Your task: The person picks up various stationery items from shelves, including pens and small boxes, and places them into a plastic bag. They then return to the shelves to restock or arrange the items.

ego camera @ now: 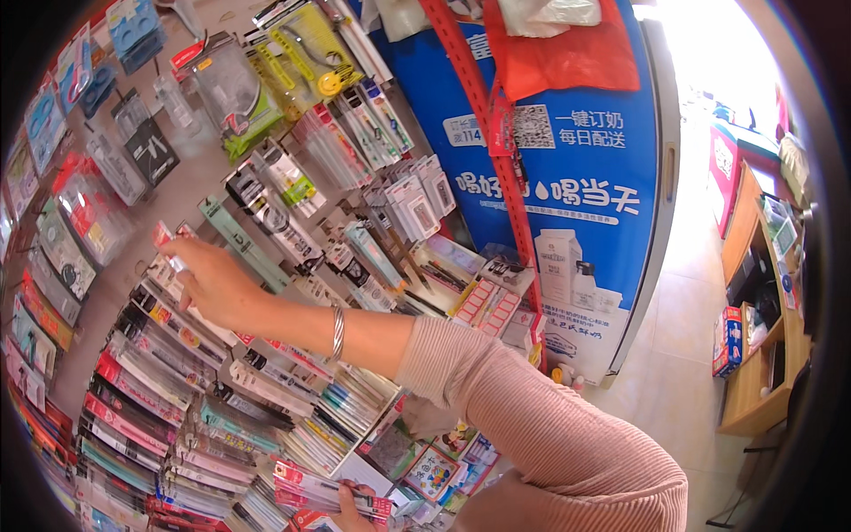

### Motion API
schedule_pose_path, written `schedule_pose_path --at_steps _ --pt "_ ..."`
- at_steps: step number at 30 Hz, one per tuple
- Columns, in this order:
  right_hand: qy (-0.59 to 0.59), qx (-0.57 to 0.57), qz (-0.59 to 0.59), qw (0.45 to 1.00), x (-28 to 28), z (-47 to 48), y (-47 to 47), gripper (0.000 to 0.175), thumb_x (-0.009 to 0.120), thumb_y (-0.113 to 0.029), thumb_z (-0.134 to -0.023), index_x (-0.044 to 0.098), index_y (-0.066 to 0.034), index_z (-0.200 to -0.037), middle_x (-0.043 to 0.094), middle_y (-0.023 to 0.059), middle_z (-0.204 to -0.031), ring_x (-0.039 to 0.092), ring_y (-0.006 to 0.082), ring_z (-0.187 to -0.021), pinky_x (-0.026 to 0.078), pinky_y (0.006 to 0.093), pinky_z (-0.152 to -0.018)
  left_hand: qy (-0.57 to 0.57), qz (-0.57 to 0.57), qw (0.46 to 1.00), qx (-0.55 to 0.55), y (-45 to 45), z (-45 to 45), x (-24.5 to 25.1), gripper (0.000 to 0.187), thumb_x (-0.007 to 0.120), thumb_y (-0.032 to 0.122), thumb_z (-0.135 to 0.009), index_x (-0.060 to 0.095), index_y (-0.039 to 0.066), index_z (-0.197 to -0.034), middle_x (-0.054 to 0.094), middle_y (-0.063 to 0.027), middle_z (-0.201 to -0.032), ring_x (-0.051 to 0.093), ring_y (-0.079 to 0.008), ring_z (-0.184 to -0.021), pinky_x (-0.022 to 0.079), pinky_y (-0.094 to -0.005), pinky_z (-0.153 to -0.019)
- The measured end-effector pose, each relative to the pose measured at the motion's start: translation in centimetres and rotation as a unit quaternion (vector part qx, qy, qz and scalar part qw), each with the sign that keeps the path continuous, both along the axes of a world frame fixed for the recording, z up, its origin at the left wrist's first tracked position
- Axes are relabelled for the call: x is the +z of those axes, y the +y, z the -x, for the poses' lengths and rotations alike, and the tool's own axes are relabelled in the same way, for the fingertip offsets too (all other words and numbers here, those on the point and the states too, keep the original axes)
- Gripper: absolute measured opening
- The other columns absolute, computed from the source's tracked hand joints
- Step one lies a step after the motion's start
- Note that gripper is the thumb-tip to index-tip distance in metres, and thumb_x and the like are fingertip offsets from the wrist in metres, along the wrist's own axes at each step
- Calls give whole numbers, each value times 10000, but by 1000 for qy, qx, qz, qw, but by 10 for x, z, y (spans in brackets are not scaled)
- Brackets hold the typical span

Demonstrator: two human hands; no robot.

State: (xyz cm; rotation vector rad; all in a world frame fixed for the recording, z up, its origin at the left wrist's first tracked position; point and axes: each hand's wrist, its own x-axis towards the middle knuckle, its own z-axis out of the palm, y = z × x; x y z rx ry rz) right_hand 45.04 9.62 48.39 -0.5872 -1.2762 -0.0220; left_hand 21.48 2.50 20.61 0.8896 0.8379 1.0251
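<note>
My right hand (216, 279), with a silver bracelet at the wrist, reaches up to the pegboard display. Its fingers pinch a small red-and-white packet (161, 234), largely hidden by the hand. Just below hang rows of pen packs (166, 309). Low in the picture my left hand (352, 509) grips a bundle of clear pen packs with red-and-pink card ends (306, 482). Only the thumb and part of that hand show, as the picture's lower edge cuts it off.
A red slotted post (488, 120) stands before a blue refrigerator side (565, 166) bearing writing. Red plastic bags (565, 60) hang there. Boxed pens (352, 405) fill a shelf below. To the right are a tiled floor (678, 319) and a wooden desk (764, 392).
</note>
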Motion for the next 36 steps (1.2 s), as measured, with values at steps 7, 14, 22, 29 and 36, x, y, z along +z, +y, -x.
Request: schedule_pose_path --at_steps 7,14,22,29,36 --pt "27 28 59 997 -10 -14 7 356 505 20 -927 498 -36 -1278 632 100 -1098 691 155 -768 552 266 -660 -64 -59 996 3 7 14 -9 225 665 -15 -837 544 -9 -1027 637 -105 -791 648 -216 -629 532 -320 -518" --pt "32 2 37 999 -13 -9 11 285 532 5 -935 561 -7 -1218 663 97 -1042 629 98 -796 486 220 -708 -103 -59 993 15 2 24 -9 238 661 -27 -832 564 -7 -1049 635 -97 -847 655 -218 -637 546 -316 -514" --pt "54 7 69 996 -5 -16 14 280 534 -11 -932 569 -28 -1209 670 78 -1018 599 76 -712 402 194 -481 -97 -55 992 51 0 30 -3 238 680 -25 -830 558 -6 -1033 633 -95 -820 676 -243 -655 556 -342 -551" --pt "61 19 112 992 -4 -22 14 279 534 -13 -934 576 -36 -1210 666 68 -1014 595 77 -711 405 194 -491 -88 -46 994 53 0 28 -6 300 634 -45 -832 545 -5 -1115 643 -107 -896 662 -223 -645 563 -325 -533" --pt "46 44 59 996 -2 -22 10 280 533 -10 -928 574 -5 -1205 665 105 -1020 615 101 -718 482 215 -626 -102 -42 993 44 -1 28 -10 360 637 -43 -840 543 -5 -1185 645 -88 -908 660 -218 -653 565 -322 -544"
